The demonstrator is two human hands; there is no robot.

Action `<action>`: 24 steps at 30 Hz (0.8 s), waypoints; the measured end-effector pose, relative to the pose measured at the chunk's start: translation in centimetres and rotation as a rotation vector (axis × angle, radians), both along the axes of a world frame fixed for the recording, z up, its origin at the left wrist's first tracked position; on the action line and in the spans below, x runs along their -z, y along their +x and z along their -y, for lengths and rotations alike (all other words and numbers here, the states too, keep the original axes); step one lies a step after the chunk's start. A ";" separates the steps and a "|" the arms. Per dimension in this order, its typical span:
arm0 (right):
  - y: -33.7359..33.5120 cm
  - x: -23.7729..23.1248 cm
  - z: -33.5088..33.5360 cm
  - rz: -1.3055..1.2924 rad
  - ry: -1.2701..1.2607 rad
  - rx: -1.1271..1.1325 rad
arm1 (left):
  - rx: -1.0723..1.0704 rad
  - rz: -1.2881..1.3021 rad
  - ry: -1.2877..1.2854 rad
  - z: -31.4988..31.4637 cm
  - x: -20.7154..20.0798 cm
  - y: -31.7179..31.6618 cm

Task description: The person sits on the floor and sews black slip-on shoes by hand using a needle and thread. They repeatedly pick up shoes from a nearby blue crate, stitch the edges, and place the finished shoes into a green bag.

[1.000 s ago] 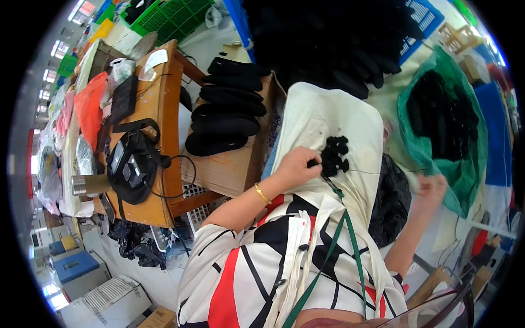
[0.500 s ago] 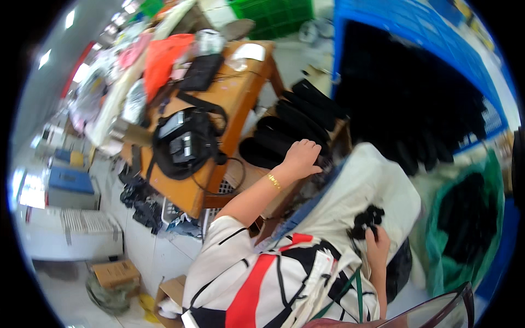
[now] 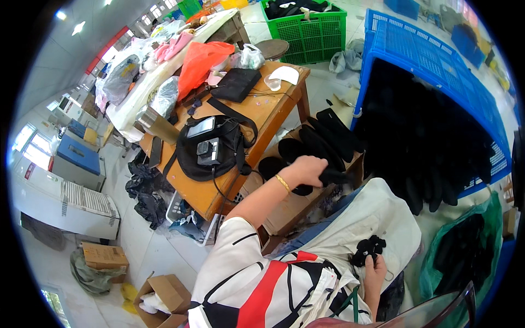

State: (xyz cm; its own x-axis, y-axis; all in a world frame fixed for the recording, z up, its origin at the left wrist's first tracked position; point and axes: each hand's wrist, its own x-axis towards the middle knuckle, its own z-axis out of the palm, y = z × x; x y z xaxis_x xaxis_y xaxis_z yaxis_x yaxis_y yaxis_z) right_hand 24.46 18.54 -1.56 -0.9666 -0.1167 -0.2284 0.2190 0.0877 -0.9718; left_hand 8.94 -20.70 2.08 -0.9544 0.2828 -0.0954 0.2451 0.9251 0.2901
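Broadly, a big blue crate (image 3: 426,49) at upper right, crammed with dark pieces (image 3: 421,126), some hanging over its lower edge toward the lap. Next in size, a wooden table (image 3: 273,104) on the left, one long edge slanting past the outstretched left forearm (image 3: 256,205). Then a creased cream cloth (image 3: 391,210) over the lap and, beyond its right edge, a green sack (image 3: 431,269) with dark contents. Past the table's far edge, well apart from it, a green crate (image 3: 306,41). Between table and lap, a cardboard box (image 3: 284,216), topped with a row of rounded black pieces (image 3: 336,128). Toward the table's near end, a black bag (image 3: 188,158) bearing two small devices (image 3: 209,152), a cable (image 3: 220,191) trailing over the edge; toward the far end, a flat black pouch (image 3: 236,85); along the left edge, a metal flask (image 3: 158,126). Over the box's lap-side edge, the left hand (image 3: 308,170), fingers curled and gripping one end of a long black piece (image 3: 336,177), slightly blurred. Over the cloth's near right part, the right hand (image 3: 374,270), fingertips pinched on the lower edge of a knobbly black bunch (image 3: 367,250), there on the cloth. Smallest, a gold-coloured bracelet (image 3: 283,183) round the left wrist.
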 end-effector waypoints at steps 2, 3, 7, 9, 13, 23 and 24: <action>0.1 -0.1 -0.2 0.000 -0.050 0.030 | 0.016 0.022 0.088 -3.1 -2.1 1.3; 0.2 -0.1 -0.3 0.004 -0.066 0.038 | 0.041 -0.009 0.123 -4.3 -2.0 2.6; 0.9 -0.4 -0.9 -0.033 -0.038 0.056 | 0.057 0.193 0.193 -9.0 0.2 7.7; 1.2 0.1 -1.7 -0.063 -0.047 0.063 | 0.011 0.308 0.212 -10.6 -0.6 9.7; 2.2 -0.4 -2.1 -0.079 -0.094 0.146 | -0.106 0.320 0.435 -12.1 1.0 12.1; -0.3 -3.1 -1.7 -0.205 0.265 0.199 | -0.338 0.720 1.604 -16.5 1.9 11.9; -0.6 -2.2 -2.1 -0.161 0.212 0.216 | -0.351 0.734 1.598 -17.0 2.4 12.3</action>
State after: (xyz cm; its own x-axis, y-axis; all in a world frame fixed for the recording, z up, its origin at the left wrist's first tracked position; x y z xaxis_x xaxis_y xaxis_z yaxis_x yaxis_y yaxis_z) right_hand 23.88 20.61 0.62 -0.9894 0.1284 -0.0683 0.0999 0.2596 -0.9605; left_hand 21.21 -3.69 -0.30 -0.8768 0.3304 -0.3493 -0.4588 -0.3581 0.8132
